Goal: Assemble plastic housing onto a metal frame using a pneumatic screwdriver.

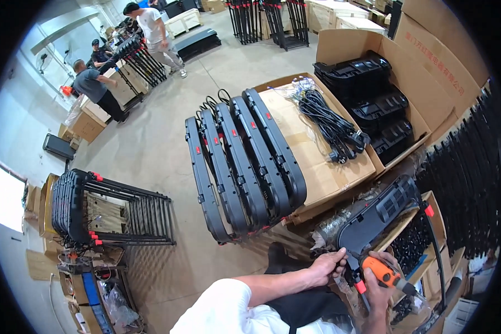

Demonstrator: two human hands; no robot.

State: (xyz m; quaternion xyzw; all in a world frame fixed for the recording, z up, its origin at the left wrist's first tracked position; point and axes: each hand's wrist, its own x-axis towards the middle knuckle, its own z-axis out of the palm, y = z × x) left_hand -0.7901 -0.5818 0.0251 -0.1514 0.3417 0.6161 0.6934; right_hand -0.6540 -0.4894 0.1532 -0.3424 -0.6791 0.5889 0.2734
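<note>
Your left forearm reaches across from your white sleeve [220, 300], nearly level, with the elbow bent. Your left hand [327, 266] is curled, thumb and fingers drawn together at the near end of a black console housing [367, 222]; you can't tell from here whether a small part is pinched between them. Your right forearm rises steeply from the lower edge, and your right hand [378, 289] is wrapped around an orange power screwdriver [379, 269], its nose aimed left toward the left fingertips. The housing lies slantwise just beyond both hands, grille toward its far end, with a red clip [360, 286] close below the screwdriver.

Close on your right, a box of small black parts [411, 245] and a curved black tube [437, 253] crowd that side. Ahead and left, five upright black housings [245, 167] stand in a row. Beside them, coiled black power cables [325, 119] lie on a flat carton [286, 106], with an open carton [345, 39] of black plastic covers [376, 106] behind. Black frames [147, 222] stand well apart on the floor [167, 133] at left.
</note>
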